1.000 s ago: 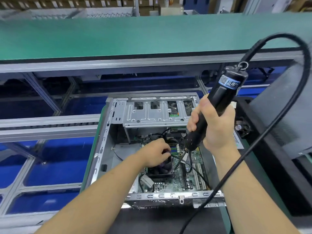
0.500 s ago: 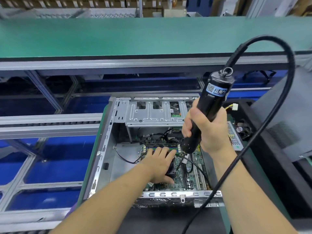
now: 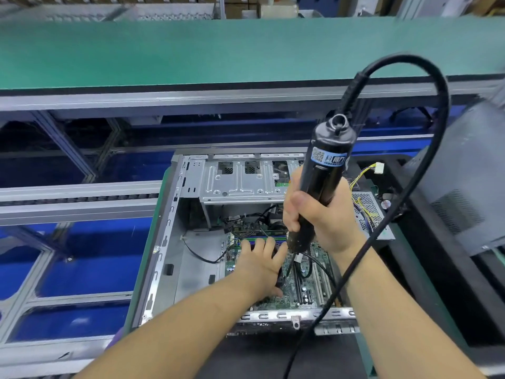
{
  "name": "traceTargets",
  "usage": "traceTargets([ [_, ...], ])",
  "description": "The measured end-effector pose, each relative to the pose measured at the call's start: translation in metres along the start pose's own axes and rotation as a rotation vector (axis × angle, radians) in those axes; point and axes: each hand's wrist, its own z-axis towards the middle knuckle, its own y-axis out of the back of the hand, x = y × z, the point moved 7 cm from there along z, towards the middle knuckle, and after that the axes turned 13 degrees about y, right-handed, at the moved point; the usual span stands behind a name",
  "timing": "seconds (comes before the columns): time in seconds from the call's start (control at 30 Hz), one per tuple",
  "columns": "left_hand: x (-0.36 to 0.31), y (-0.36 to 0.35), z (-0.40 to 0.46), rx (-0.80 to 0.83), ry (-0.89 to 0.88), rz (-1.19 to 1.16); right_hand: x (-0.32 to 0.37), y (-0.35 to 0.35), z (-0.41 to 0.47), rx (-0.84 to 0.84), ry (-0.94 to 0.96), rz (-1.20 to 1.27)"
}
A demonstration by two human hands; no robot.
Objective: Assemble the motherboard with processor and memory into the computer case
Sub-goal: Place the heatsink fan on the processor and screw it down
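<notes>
An open grey computer case [image 3: 169,242] lies on its side in front of me. The green motherboard [image 3: 308,285] sits inside it, at the right half of the floor. My left hand [image 3: 259,266] lies flat with straight fingers on the black cooler fan, hiding most of it. My right hand [image 3: 325,222] grips a black electric screwdriver [image 3: 325,170], held nearly upright. Its bit comes down onto the board just right of my left hand. Memory sticks [image 3: 262,236] show beyond my left fingertips.
The screwdriver's thick black cable [image 3: 426,187] loops up and right, then falls past my right forearm. A perforated power supply [image 3: 369,209] with yellow wires lies right of the case. A green conveyor belt [image 3: 218,50] runs across the back. Blue bins sit at left.
My left hand went from curled over the fan to flat on it. My right hand brought the screwdriver more upright and closer to the left hand.
</notes>
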Motion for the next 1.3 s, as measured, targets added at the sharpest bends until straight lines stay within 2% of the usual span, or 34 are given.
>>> traceTargets([
  [0.43,-0.002,0.0,0.001,0.036,-0.011,0.047,-0.002,-0.005,-0.003,0.025,0.009,-0.052],
  [1.3,-0.002,-0.001,0.001,-0.054,0.004,0.03,0.001,0.003,-0.011,-0.022,0.015,0.044],
])
